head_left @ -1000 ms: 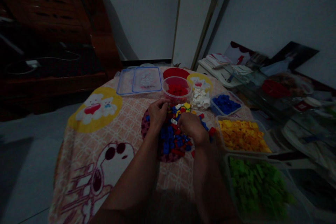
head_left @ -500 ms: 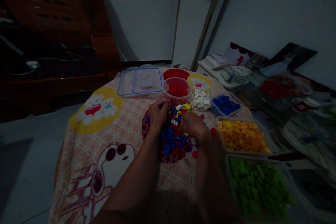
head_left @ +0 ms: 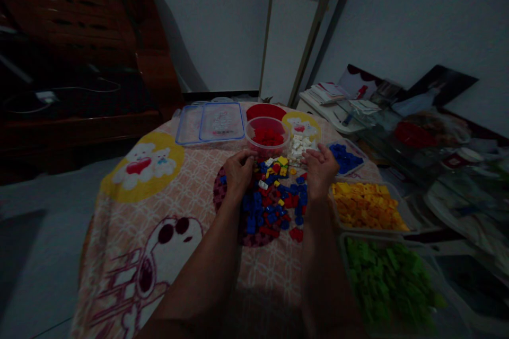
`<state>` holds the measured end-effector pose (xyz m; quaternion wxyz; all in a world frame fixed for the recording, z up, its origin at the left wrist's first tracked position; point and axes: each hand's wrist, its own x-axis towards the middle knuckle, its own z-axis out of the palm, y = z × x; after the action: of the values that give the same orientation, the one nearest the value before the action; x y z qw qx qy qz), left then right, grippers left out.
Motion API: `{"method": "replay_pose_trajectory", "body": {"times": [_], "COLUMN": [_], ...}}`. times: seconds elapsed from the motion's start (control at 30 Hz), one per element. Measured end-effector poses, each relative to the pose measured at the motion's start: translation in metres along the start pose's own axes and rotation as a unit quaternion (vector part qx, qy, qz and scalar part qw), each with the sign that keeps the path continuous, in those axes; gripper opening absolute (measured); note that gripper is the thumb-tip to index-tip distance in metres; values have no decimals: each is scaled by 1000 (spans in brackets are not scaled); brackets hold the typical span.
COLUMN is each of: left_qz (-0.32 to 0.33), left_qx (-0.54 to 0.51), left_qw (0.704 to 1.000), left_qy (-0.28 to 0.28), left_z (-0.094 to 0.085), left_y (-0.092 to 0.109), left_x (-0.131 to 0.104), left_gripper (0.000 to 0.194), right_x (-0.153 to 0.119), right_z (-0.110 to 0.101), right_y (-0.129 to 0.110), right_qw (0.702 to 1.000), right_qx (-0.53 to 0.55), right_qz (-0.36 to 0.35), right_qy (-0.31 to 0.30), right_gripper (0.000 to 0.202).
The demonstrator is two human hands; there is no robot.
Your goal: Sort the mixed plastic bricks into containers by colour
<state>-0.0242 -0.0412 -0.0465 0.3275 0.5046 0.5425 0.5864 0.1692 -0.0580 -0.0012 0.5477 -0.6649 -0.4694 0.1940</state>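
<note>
A mixed pile of toy building bricks (head_left: pixel 272 214), mostly blue and red with some yellow and white, lies on a round dark red patch of the tablecloth. My left hand (head_left: pixel 239 172) rests at the pile's far left edge, its fingers bent together; what they hold, if anything, is too dark to see. My right hand (head_left: pixel 321 169) is raised between the white bricks (head_left: pixel 300 148) and the tub of blue bricks (head_left: pixel 345 159), fingers apart, with nothing visible in them. Just behind the pile stands a clear round tub of red bricks (head_left: pixel 268 137).
Tubs of yellow bricks (head_left: pixel 366 204) and green bricks (head_left: pixel 392 278) line the table's right side. Blue-rimmed clear lids (head_left: pixel 210 123) and a red lid (head_left: pixel 265 112) lie at the back. A cluttered glass side table (head_left: pixel 405 143) stands to the right.
My right hand has moved from the pile outward to the right, up beside the white and blue bricks, and its fingers have spread. My left hand has stayed in place.
</note>
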Motion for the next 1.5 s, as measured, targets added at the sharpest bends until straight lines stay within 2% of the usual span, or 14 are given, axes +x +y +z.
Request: {"method": "replay_pose_trajectory", "body": {"times": [0.1, 0.2, 0.33, 0.4, 0.5, 0.6, 0.7, 0.8, 0.93, 1.07, 1.17, 1.37, 1.43, 1.5], "left_qz": [-2, -2, 5, 6, 7, 5, 0, -2, -4, 1, 0, -3, -3, 0], "left_qx": [-11, -6, 0, 3, 0, 1, 3, -1, -2, -7, -13, -7, -8, -7], "left_qw": [1000, 1000, 1000, 1000, 1000, 1000, 1000, 1000, 1000, 1000, 1000, 1000, 1000, 1000], "left_qy": [3, 4, 4, 5, 5, 8, 9, 7, 4, 7, 5, 7, 10, 12], "left_z": [1, 1, 1, 1, 0, 0, 1, 2, 1, 0, 0, -1, -1, -1], "left_y": [2, 3, 2, 1, 0, -1, 0, 2, 2, -1, -2, 0, 0, 0], "left_x": [-1, -1, 0, 0, 0, 0, 0, 0, 0, 1, 2, 1, 1, 1], "left_gripper": [25, 25, 24, 25, 26, 26, 25, 26, 26, 26, 25, 26, 26, 26], "right_x": [-3, -10, -25, -33, -39, -38, -32, -31, -43, -59, -65, -62, -55, -46], "right_z": [-3, -5, 1, 7, 14, 13, 6, 3, 13, 26, 33, 29, 21, 12], "right_y": [-6, -15, -28, -32, -38, -39, -37, -40, -52, -54, -47, -49, -52, -52], "right_qw": [1000, 985, 894, 851, 810, 790, 794, 792, 748, 716, 709, 722, 747, 798], "right_qx": [1, -46, -123, -154, -200, -275, -330, -325, -368, -452, -465, -438, -404, -340], "right_qz": [-1, 14, -5, -10, -11, -36, -82, -115, -121, -162, -187, -196, -176, -134], "right_qy": [-21, -168, -431, -501, -551, -547, -504, -503, -538, -507, -497, -497, -498, -480], "right_gripper": [47, 33, 13, 8, 7, 6, 15, 19, 17, 26, 33, 27, 16, 9]}}
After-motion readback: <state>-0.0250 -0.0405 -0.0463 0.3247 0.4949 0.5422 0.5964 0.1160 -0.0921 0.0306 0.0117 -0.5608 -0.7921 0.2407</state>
